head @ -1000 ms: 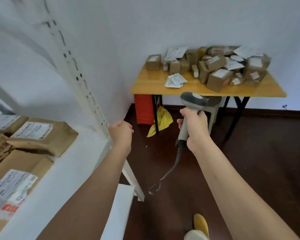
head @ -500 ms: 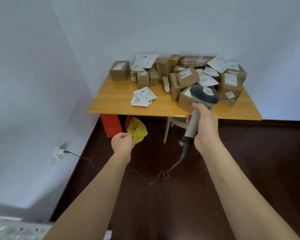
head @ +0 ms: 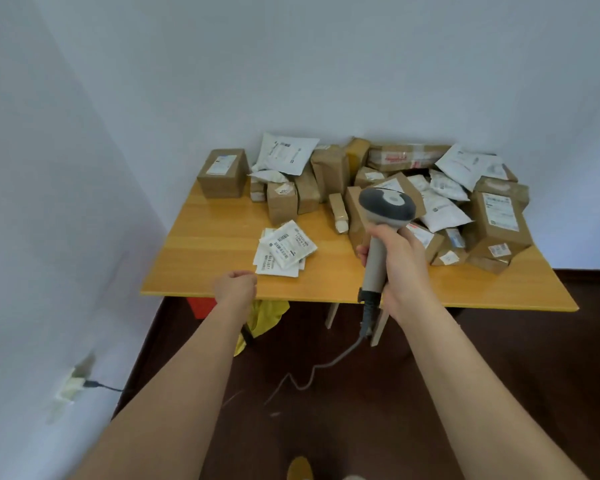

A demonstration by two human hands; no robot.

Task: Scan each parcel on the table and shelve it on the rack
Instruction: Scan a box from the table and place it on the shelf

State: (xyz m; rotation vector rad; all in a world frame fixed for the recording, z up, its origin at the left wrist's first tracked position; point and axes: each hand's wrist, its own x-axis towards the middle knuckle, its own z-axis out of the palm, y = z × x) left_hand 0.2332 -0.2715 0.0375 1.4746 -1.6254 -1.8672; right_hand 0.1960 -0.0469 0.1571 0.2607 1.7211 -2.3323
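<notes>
The right hand (head: 400,268) is holding the gray scanner (head: 383,216) upright over the tabletop (head: 222,244). The left hand (head: 235,289) is making an empty fist near the white packets (head: 284,249). Brown boxes (head: 326,174) are sitting piled behind.

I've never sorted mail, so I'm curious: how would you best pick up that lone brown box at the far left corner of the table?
Probably from above, with the free left hand spanning the brown box across its narrower sides. It sits flat, label up, with bare table in front and to its left, so the approach is clear. White mailers crowd its right side. The right hand grips the scanner.
</notes>
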